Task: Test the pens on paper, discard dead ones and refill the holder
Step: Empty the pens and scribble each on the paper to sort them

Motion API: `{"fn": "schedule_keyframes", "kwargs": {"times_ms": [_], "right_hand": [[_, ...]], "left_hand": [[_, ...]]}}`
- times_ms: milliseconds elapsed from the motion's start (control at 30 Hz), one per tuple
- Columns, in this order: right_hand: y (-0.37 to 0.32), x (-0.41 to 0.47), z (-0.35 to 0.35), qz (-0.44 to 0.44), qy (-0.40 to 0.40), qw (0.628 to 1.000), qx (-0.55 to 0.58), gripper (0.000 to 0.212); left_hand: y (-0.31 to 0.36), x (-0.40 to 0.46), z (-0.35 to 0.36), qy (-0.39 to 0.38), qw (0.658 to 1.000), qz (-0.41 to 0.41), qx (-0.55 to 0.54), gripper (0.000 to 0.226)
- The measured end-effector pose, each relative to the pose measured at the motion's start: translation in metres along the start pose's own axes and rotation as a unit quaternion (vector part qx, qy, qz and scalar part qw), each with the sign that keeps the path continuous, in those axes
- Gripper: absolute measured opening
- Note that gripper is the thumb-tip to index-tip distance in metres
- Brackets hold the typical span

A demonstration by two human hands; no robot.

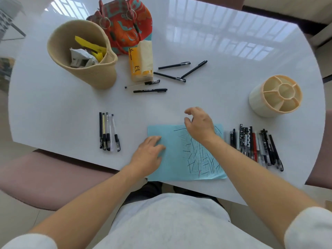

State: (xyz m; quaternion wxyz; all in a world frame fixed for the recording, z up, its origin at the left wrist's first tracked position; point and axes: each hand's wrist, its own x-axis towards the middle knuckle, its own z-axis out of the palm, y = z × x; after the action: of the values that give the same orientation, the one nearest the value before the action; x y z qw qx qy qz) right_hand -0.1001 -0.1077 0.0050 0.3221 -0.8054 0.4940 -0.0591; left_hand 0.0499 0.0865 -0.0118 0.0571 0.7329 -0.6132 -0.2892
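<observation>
Testing step, between pens: right hand [198,125] hovers over the top of the blue paper [172,159], fingers loosely curled, holding nothing. Left hand [149,153] lies flat on the paper's left part, fingers relaxed, pinning it. Paper sits at the near table edge, covered in scribble strokes.

Untested pens [161,81], five loose ones, lie beyond the paper near the tissue pack [141,62]. Next move, likely: reach forward, pinch one, uncap, scribble.

Sorted piles: big pen pile [256,146] just right of the paper, small row of pens [108,132] to the left; which is dead, cannot tell. Holder [275,96], cream with compartments, stands empty at far right. Woven basket [82,53] holds crumpled scraps, probably the bin.

Surface: glossy white table [224,51] with window reflections. Patterned bag [125,24] behind the basket; mauve chairs around.
</observation>
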Motion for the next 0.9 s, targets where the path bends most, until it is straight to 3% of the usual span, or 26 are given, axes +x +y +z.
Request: {"fn": "schedule_keyframes", "kwargs": {"times_ms": [300,400,500,600,733,800,900], "right_hand": [[-0.09,0.111,0.056,-0.071,-0.069,0.989,-0.11,0.052],[-0.091,0.124,0.067,-0.078,-0.082,0.971,-0.213,0.046],[-0.088,0.123,0.067,-0.077,-0.098,0.964,-0.236,0.04],[-0.074,0.107,0.055,-0.053,-0.094,0.98,-0.166,0.032],[-0.043,0.052,0.021,0.036,-0.018,0.999,0.032,0.011],[-0.029,0.014,0.004,0.105,0.004,0.984,0.147,0.004],[-0.01,-0.048,-0.013,0.163,-0.01,0.946,0.282,0.01]], "left_hand": [[-0.005,0.005,-0.015,-0.064,0.998,0.004,0.004,0.043],[-0.007,0.007,-0.017,-0.063,0.998,0.012,0.002,0.041],[-0.011,0.006,-0.016,-0.063,0.998,0.023,0.001,0.041],[-0.011,0.007,-0.016,-0.059,0.998,0.032,0.014,0.042],[-0.005,0.014,-0.02,-0.038,0.999,0.031,-0.011,0.037],[0.002,0.017,-0.022,0.0,0.998,0.028,-0.05,0.033],[0.023,0.017,-0.023,0.027,0.991,0.007,-0.132,0.033]]}}
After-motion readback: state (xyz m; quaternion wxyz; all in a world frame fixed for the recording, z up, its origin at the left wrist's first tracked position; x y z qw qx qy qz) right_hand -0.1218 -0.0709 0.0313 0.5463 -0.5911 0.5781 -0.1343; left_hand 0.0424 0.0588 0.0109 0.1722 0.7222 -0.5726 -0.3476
